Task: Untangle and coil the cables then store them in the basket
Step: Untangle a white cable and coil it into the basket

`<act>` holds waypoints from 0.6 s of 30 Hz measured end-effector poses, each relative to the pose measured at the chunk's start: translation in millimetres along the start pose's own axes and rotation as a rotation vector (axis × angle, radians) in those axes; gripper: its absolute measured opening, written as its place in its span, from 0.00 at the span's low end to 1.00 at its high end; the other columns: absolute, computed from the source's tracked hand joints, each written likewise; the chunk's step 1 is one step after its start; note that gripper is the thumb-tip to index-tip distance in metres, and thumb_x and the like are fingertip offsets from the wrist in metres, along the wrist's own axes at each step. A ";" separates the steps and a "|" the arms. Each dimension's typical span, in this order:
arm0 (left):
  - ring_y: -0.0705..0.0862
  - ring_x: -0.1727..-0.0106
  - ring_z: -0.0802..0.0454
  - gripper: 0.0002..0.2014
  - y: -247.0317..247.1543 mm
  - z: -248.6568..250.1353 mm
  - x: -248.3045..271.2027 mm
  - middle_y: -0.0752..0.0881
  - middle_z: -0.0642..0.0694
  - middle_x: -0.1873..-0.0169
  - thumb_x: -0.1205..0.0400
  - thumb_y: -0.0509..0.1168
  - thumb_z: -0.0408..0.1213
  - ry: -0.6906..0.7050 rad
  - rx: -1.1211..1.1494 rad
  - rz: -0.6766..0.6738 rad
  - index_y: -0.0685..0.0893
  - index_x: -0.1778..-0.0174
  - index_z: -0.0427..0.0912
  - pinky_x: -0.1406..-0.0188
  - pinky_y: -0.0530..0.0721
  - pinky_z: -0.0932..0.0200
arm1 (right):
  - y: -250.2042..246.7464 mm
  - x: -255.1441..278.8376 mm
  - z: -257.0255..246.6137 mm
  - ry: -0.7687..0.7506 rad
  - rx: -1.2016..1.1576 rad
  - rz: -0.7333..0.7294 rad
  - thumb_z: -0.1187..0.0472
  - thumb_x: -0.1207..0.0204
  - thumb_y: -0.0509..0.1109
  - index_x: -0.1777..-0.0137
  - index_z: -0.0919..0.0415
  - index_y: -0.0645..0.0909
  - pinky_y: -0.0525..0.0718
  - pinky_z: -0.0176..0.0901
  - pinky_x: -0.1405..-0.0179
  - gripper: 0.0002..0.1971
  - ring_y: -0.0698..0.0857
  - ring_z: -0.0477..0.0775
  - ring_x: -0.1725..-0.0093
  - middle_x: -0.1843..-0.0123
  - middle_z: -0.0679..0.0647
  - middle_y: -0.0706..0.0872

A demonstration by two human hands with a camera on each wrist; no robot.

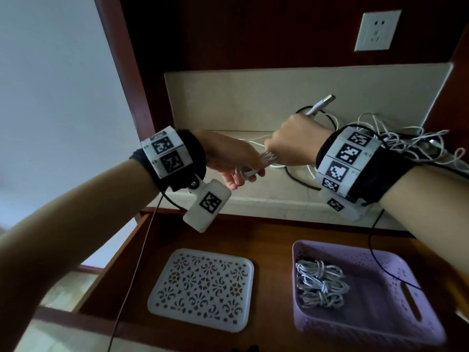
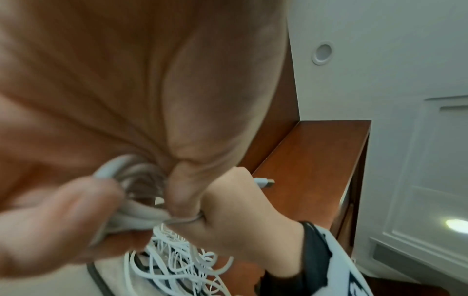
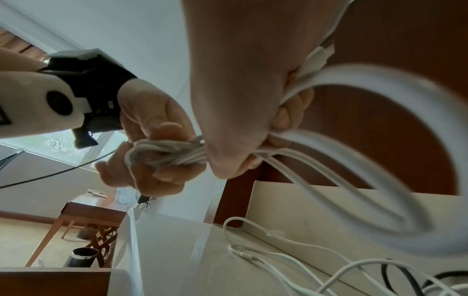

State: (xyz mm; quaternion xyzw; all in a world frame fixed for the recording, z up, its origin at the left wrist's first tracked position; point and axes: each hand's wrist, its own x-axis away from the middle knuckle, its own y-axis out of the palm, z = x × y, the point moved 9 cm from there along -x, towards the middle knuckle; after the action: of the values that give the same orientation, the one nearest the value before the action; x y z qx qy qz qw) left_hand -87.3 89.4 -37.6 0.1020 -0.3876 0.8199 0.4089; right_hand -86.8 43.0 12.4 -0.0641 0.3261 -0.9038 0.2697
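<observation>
Overhead, the head view shows both hands meeting above the pale stone counter (image 1: 228, 102). The left hand (image 1: 228, 158) curls its fingers round a white coiled cable (image 1: 256, 166), and the right hand (image 1: 297, 143) grips the same bundle, its USB plug (image 1: 326, 101) poking up past the knuckles. Behind the right wrist lies a tangled heap of thin white and black cables (image 1: 396, 138). Nearer than the counter sit a white perforated lid (image 1: 203, 288) with floral cut-outs and a lilac plastic basket (image 1: 406, 275) holding coiled white cables (image 1: 319, 283). Both wristbands bear square black-and-white markers; no readable writing.

From the left wrist, blurred fingers (image 2: 83, 192) clamp smooth, rounded loops, the tangle below.

From the right wrist, the closed right fist (image 3: 240, 90) trails a wide white loop (image 3: 405, 140), seen only here.
</observation>
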 end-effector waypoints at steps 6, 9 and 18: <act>0.75 0.73 0.54 0.07 -6.8 -7.1 -11.8 0.76 0.45 0.65 0.15 0.53 0.31 0.009 -0.105 0.218 0.73 0.57 0.37 0.64 0.83 0.57 | -0.3 -4.9 -8.5 -0.012 -0.020 0.027 0.57 0.17 0.54 0.59 0.56 0.75 0.61 0.38 0.76 0.11 0.83 0.58 0.61 0.57 0.52 0.86; 0.75 0.74 0.55 0.08 -13.7 -8.6 -11.0 0.75 0.46 0.68 0.16 0.53 0.28 0.103 0.145 0.254 0.72 0.60 0.38 0.60 0.89 0.52 | -1.3 -3.9 7.1 0.071 -0.242 0.107 0.53 0.16 0.56 0.48 0.57 0.71 0.72 0.43 0.72 0.08 0.81 0.58 0.65 0.62 0.52 0.82; 0.65 0.83 0.63 0.12 -57.2 -26.7 15.7 0.71 0.55 0.78 0.14 0.49 0.33 0.307 0.680 0.216 0.68 0.62 0.47 0.74 0.83 0.62 | 86.5 17.3 38.5 0.352 -0.932 -0.064 0.60 0.15 0.54 0.42 0.62 0.76 0.78 0.48 0.48 0.11 0.82 0.60 0.47 0.43 0.65 0.85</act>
State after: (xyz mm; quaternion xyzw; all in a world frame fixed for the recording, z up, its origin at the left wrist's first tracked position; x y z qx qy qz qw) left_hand -50.6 138.8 -16.5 0.0663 -0.0362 0.9457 0.3162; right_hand -51.6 -43.0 -12.7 -0.0341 0.7337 -0.6669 0.1254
